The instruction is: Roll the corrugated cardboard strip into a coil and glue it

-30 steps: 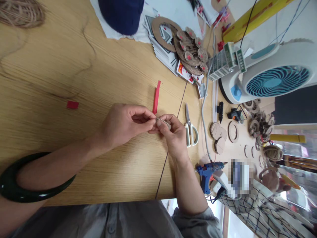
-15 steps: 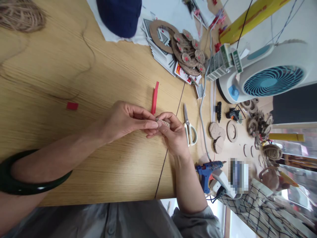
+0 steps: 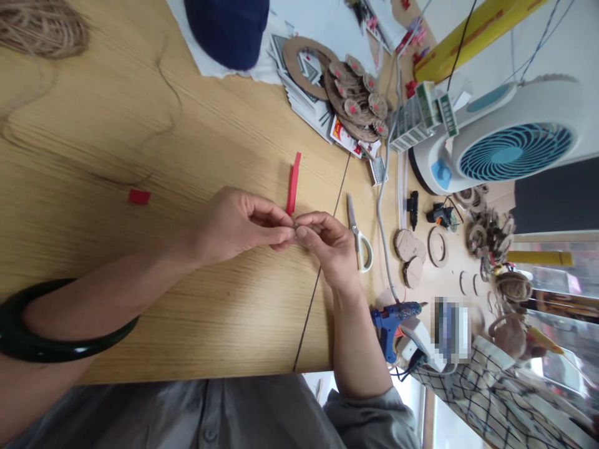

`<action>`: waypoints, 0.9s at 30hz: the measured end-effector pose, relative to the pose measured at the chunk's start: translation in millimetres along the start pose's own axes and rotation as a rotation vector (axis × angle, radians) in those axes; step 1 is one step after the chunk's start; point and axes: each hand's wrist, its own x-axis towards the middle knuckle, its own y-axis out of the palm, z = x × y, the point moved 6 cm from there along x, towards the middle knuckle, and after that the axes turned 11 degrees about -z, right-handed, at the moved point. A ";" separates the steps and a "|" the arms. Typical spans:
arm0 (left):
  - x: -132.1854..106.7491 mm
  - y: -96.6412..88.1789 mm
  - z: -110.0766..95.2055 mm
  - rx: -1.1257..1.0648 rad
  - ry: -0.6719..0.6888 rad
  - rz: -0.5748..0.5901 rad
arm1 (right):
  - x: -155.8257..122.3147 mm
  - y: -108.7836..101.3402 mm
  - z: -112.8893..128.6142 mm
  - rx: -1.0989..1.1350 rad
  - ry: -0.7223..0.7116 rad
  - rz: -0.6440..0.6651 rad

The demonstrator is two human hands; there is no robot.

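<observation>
My left hand (image 3: 236, 224) and my right hand (image 3: 330, 244) meet fingertip to fingertip over the wooden table (image 3: 116, 143). Both pinch a small ribbed cardboard piece (image 3: 296, 226), now almost hidden between the fingers. A dark green bangle (image 3: 42, 349) sits on my left forearm. A red paper strip (image 3: 294, 184) lies just beyond the fingertips. A small red scrap (image 3: 139, 197) lies further left.
Scissors (image 3: 358, 234) lie right of my right hand. A blue glue gun (image 3: 395, 318) rests near the table edge. Cardboard discs (image 3: 412, 255), a cardboard ring with rosettes (image 3: 349, 87), a white and blue fan (image 3: 510, 143) and a twine bundle (image 3: 42, 28) surround the area.
The fingers have closed tighter over the cardboard piece, which showed more clearly before. The right hand has turned slightly, and both hands stay in the same place.
</observation>
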 end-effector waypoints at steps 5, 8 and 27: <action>-0.7 -2.6 -0.9 0.061 0.091 -0.037 | -1.5 0.8 4.2 -0.039 -0.073 -0.032; -1.8 -2.7 -0.4 0.098 0.130 -0.062 | -2.0 1.8 2.0 -0.068 -0.074 -0.045; -0.9 0.7 2.9 -0.030 0.044 -0.037 | -0.8 0.3 -4.8 -0.004 -0.018 -0.104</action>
